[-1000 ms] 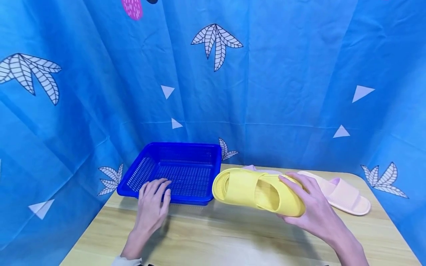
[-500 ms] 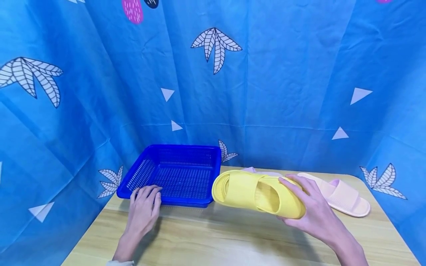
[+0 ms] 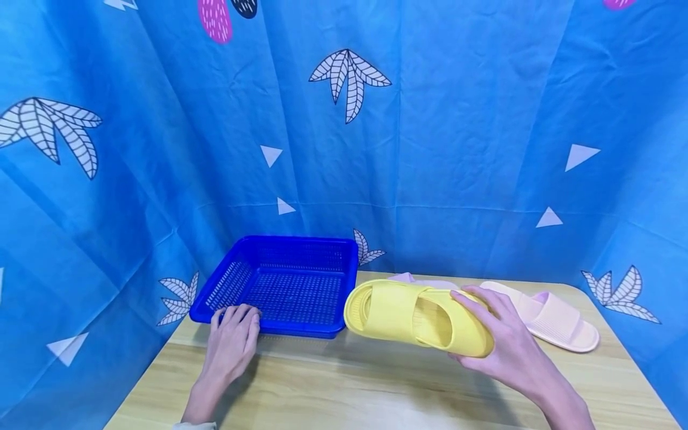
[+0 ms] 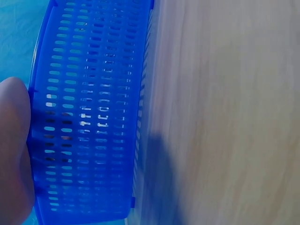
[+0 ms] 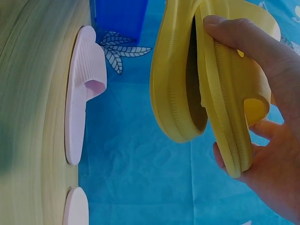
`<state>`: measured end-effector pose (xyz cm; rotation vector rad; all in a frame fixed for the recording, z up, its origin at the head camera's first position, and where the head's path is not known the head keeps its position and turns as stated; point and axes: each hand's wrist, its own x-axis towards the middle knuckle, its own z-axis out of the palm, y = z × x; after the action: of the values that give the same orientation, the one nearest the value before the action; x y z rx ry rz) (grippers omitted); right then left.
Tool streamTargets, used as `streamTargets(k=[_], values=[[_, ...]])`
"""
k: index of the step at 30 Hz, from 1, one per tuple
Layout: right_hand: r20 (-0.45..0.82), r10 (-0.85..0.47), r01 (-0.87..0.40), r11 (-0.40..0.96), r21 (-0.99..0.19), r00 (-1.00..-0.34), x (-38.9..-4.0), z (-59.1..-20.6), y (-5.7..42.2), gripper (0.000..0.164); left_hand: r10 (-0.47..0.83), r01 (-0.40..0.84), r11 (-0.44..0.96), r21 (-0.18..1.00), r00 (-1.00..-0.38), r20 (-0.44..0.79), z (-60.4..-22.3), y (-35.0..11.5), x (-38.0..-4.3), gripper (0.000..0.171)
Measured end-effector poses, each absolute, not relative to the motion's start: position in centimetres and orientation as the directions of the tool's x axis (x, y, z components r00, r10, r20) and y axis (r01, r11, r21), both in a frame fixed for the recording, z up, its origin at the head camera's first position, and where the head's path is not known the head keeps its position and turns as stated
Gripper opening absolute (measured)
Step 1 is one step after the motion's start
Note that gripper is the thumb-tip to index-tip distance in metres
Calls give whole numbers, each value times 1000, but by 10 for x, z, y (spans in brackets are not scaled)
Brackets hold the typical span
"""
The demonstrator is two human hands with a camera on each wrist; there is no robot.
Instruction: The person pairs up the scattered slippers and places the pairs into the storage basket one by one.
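Note:
My left hand (image 3: 232,343) holds the front rim of a blue plastic basket (image 3: 314,327) near its left corner, with the fingertips over the edge. In the left wrist view, part of that hand (image 4: 14,150) lies against the basket's rim, beside its slotted wall (image 4: 93,154). My right hand (image 3: 507,340) grips yellow slippers (image 3: 392,310) by the heel end, above the table and just right of the basket. Two of them show in the right wrist view, a near slipper (image 5: 225,117) and a far slipper (image 5: 173,93), pressed together with the right thumb (image 5: 239,40) across the nearer one.
A pale pink slipper (image 3: 559,319) lies at the right of the wooden table (image 3: 344,388). Behind the yellow slippers, a lilac slipper (image 3: 403,278) is mostly hidden. A blue patterned curtain (image 3: 457,149) hangs around the table's back and sides.
My left hand has moved left from over the basket's front edge and taken hold of its rim. The right hand and yellow slippers have hardly moved; the head view has tilted slightly up.

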<state>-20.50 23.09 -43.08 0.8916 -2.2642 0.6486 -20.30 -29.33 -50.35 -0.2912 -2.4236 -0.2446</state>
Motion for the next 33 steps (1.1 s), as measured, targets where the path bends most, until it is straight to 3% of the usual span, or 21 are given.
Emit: streamTargets(k=[12, 22, 33], values=[[696, -405, -708, 673, -212, -593, -199, -432, 235, 104, 196, 326, 942, 74, -718, 668, -507, -306, -215, 25], [691, -400, -699, 682, -215, -602, -201, -432, 232, 102, 206, 322, 942, 93, -777, 595, -499, -311, -212, 27], [671, -366, -658, 713, -242, -644, -205, -432, 214, 107, 217, 313, 947, 75, -793, 569, -497, -309, -214, 28]])
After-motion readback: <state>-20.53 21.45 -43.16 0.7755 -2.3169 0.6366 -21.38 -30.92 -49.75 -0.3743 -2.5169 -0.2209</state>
